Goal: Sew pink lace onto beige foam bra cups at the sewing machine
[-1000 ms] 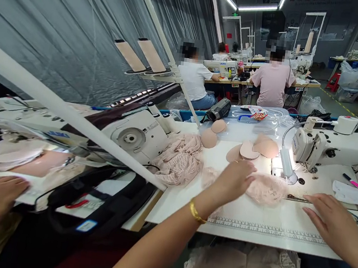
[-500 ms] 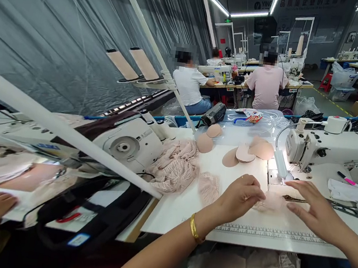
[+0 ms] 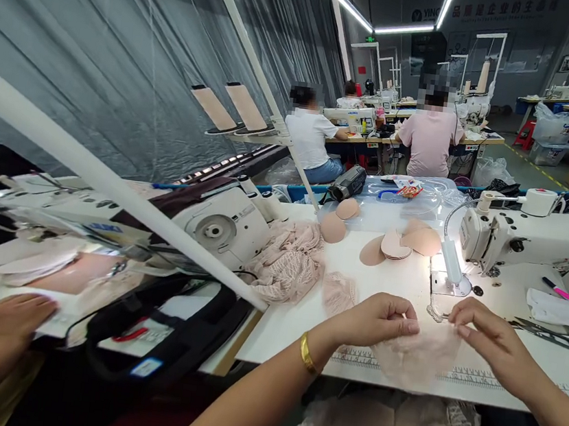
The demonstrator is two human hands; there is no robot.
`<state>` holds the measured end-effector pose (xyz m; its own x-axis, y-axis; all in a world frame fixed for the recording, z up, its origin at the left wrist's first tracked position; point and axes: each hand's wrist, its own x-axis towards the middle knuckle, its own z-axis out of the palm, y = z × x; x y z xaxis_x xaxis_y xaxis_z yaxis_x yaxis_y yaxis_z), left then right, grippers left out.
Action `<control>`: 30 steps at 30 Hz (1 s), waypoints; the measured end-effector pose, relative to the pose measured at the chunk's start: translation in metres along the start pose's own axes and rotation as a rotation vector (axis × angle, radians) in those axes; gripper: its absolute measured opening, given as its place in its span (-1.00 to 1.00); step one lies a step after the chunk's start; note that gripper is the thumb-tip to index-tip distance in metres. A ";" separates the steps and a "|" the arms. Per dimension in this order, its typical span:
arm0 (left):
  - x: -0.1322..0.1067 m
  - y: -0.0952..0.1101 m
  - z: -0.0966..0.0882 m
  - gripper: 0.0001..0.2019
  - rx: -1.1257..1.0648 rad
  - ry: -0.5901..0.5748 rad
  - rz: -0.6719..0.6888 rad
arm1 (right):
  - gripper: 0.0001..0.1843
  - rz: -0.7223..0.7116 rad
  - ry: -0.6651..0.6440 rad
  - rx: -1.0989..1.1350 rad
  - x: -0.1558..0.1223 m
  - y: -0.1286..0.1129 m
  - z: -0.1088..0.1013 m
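My left hand and my right hand both pinch the top edge of a thin pale pink lace piece, holding it stretched just above the white sewing table near its front edge with the printed ruler. The lace hangs down between my hands. A gold bangle sits on my left wrist. The sewing machine stands just behind my right hand.
Beige foam cups and a heap of pink lace lie further back on the table. Scissors and a pink marker lie at the right. Another person's hand rests at the lower left. Two people sit sewing in the background.
My hands came together on the lace piece, took hold of its edge and lifted it toward the table's front edge. The hand at the lower left shifted slightly.
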<state>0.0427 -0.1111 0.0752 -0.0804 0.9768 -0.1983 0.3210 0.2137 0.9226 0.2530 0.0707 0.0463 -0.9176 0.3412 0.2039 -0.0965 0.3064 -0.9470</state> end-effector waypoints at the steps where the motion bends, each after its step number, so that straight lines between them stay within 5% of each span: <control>1: 0.004 0.000 -0.004 -0.50 0.054 -0.034 0.005 | -0.66 0.066 -0.001 0.102 0.003 0.004 0.001; 3: 0.016 -0.001 -0.014 -0.53 0.238 0.028 0.025 | -0.64 0.227 -0.009 0.267 0.012 0.014 0.002; 6: 0.039 -0.007 -0.031 -0.80 0.611 0.379 0.052 | -0.60 0.365 -0.023 0.330 0.028 0.034 0.001; 8: 0.054 -0.013 -0.046 -0.75 0.749 0.554 0.053 | -0.56 0.367 -0.020 0.336 0.035 0.046 -0.002; 14: 0.078 -0.028 -0.084 -0.84 0.705 0.583 0.015 | -0.51 0.349 -0.007 0.377 0.038 0.055 -0.005; 19: 0.052 -0.019 -0.078 -0.69 0.564 0.725 0.049 | -0.54 0.348 -0.004 0.425 0.038 0.051 -0.004; 21: 0.028 -0.011 -0.061 -0.69 0.487 0.720 0.122 | -0.54 0.347 -0.009 0.449 0.038 0.052 -0.004; 25: -0.018 0.004 -0.020 -0.80 0.287 0.452 0.439 | -0.46 0.339 -0.023 0.484 0.038 0.054 -0.003; 30: -0.032 0.015 0.012 -0.83 0.337 0.199 0.651 | -0.31 0.325 -0.022 0.475 0.035 0.049 0.001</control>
<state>0.0616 -0.1390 0.0909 0.0651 0.8933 0.4447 0.6305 -0.3823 0.6755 0.2159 0.0964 0.0069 -0.9364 0.3312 -0.1163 0.0335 -0.2455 -0.9688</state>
